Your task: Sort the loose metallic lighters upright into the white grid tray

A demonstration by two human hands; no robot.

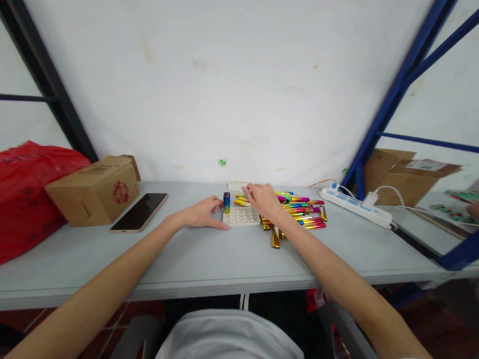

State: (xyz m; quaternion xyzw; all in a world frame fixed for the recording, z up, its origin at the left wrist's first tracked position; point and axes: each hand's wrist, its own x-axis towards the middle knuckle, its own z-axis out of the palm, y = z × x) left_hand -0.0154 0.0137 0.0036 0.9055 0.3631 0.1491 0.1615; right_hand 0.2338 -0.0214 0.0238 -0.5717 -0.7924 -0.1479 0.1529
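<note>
The left hand [203, 213] lies half-open against the white tray [241, 218], by one upright tube [227, 201]. The right hand [264, 199] curls its fingers over the tube pile [303, 212], and I cannot tell whether they grip one. Seating a tube likely calls for holding it upright over a hole.

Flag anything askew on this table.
The shiny tubes lie in a loose heap beside the white tray. A few gold ones lie apart at the heap's near side, crosswise to the rest. Nothing looks spilled or broken.

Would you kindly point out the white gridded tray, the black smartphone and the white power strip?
White gridded tray [241, 217]: head view, its bare middle.
Black smartphone [139, 212]: head view, centre of its screen.
White power strip [355, 205]: head view, middle of its body.
</note>
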